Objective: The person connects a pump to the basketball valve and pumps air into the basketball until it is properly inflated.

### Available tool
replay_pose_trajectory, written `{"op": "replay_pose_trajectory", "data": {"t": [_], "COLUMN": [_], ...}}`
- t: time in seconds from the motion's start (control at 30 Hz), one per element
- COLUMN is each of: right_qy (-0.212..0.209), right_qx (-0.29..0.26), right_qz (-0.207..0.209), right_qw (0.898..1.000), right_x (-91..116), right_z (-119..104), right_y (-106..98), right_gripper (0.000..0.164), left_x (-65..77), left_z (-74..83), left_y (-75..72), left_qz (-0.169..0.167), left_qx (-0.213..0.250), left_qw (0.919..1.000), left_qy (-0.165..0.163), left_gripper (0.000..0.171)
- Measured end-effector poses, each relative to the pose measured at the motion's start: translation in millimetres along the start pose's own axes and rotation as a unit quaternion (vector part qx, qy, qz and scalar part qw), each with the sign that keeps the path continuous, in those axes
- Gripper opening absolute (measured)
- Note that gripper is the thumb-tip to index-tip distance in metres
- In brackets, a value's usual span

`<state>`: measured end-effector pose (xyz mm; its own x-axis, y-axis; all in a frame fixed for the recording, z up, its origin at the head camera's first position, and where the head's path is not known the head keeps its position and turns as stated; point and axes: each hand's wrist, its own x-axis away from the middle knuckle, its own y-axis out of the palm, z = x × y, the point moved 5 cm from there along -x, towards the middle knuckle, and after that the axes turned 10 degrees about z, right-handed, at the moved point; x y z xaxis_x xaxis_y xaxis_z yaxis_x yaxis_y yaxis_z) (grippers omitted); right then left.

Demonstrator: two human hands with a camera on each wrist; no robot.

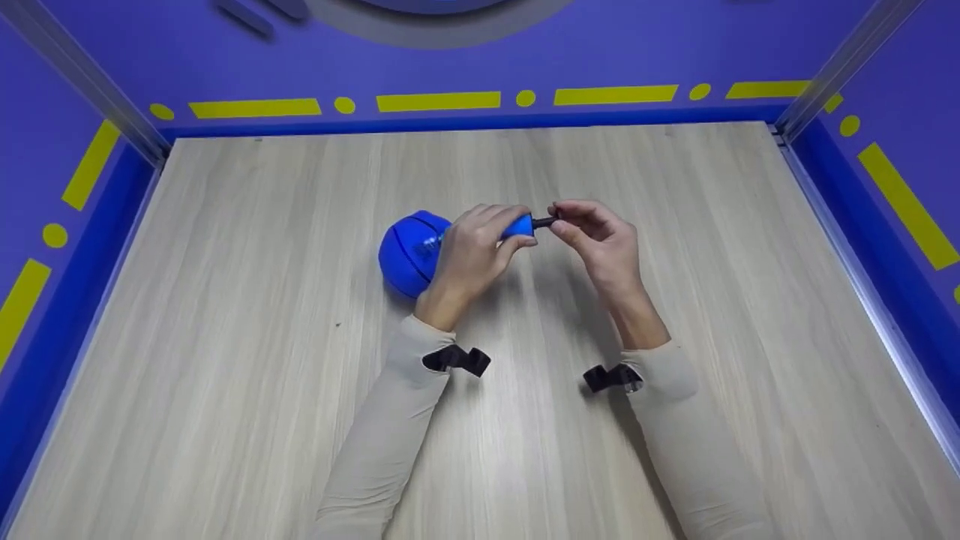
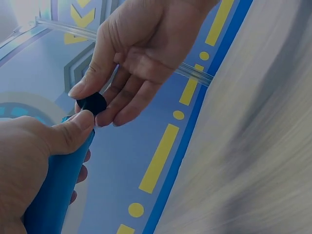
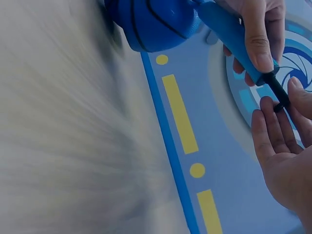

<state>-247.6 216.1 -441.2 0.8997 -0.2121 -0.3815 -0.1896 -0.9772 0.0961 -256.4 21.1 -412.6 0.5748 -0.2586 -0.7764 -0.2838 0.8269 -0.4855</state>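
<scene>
A blue ball (image 1: 405, 253) with black seam lines sits left of centre on the table, partly hidden behind my left hand (image 1: 472, 244). That hand wraps around the blue barrel of a hand pump (image 3: 226, 31), its thumb lying along the barrel near the end. The barrel's other end meets the ball in the right wrist view. From the barrel's right end sticks out a black rod (image 1: 543, 223). My right hand (image 1: 606, 247) pinches the rod's black handle (image 2: 96, 102) between thumb and fingers, palm turned toward the left hand.
A light wood-grain table (image 1: 300, 420) lies under both forearms. Blue panels with yellow dashes (image 1: 438, 101) enclose it at the back and sides, joined by metal corner posts. Each sleeve carries a black wrist mount (image 1: 457, 359).
</scene>
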Motion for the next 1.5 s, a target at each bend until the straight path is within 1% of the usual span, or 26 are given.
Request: {"op": "replay_pose_trajectory", "data": {"t": [0.1, 0.23, 0.3, 0.37, 0.5, 0.6, 0.73, 0.83, 0.93, 1.03, 1.1, 1.2, 1.3, 1.4, 1.5], "right_qy": [0.001, 0.008, 0.012, 0.014, 0.016, 0.013, 0.016, 0.024, 0.022, 0.011, 0.005, 0.011, 0.025, 0.028, 0.028], "right_qx": [-0.004, -0.045, -0.063, -0.072, -0.078, -0.060, -0.022, -0.019, -0.025, -0.023, -0.016, -0.010, -0.029, -0.063, -0.088], "right_qz": [0.018, 0.059, 0.074, 0.079, 0.068, 0.050, 0.032, 0.024, 0.019, 0.016, 0.014, 0.020, 0.048, 0.082, 0.097], "right_qw": [1.000, 0.997, 0.995, 0.994, 0.995, 0.997, 0.999, 0.999, 0.999, 1.000, 1.000, 1.000, 0.998, 0.994, 0.991], "right_x": [-5, -13, -16, -16, -13, -7, 1, 5, 6, 5, 4, 1, -4, -10, -15], "right_z": [-1, -1, -2, -2, -2, 0, 6, 9, 8, 5, 3, 3, 4, 2, 2], "right_y": [-13, -33, -40, -42, -34, -22, -6, 4, 8, 7, 5, -4, -18, -33, -42], "right_gripper": [0.025, 0.024, 0.023, 0.024, 0.024, 0.024, 0.024, 0.023, 0.024, 0.024, 0.024, 0.024, 0.024, 0.024, 0.023], "left_x": [-0.2, -0.3, -0.3, -0.4, -0.2, 0.4, 2.0, 3.2, 3.4, 2.1, 1.1, 0.5, 0.4, 0.1, -0.1], "left_z": [-3.5, -9.6, -11.3, -11.5, -7.7, -3.6, 1.5, 4.4, 5.1, 4.4, 3.7, 1.0, -2.4, -5.3, -7.0], "left_y": [-2.3, -7.4, -9.2, -9.3, -6.8, -3.3, 1.7, 4.5, 5.8, 4.9, 4.3, 3.3, 0.8, -2.4, -3.7], "left_qz": [0.001, 0.007, 0.009, 0.009, 0.008, 0.009, 0.007, 0.001, -0.004, -0.003, -0.004, -0.008, -0.007, -0.001, 0.000], "left_qx": [-0.005, -0.008, -0.008, -0.006, -0.009, -0.016, -0.021, -0.022, -0.018, -0.009, -0.009, -0.015, -0.018, -0.018, -0.018], "left_qw": [1.0000, 0.9997, 0.9995, 0.9995, 0.9998, 0.9998, 0.9998, 0.9997, 0.9998, 0.9999, 0.9999, 0.9998, 0.9998, 0.9998, 0.9998], "left_qy": [-0.006, -0.022, -0.028, -0.030, -0.018, -0.007, 0.003, 0.009, 0.010, 0.009, 0.011, 0.014, 0.008, -0.004, -0.012], "left_gripper": [0.039, 0.038, 0.038, 0.038, 0.039, 0.038, 0.039, 0.039, 0.040, 0.040, 0.040, 0.040, 0.040, 0.038, 0.038]}}
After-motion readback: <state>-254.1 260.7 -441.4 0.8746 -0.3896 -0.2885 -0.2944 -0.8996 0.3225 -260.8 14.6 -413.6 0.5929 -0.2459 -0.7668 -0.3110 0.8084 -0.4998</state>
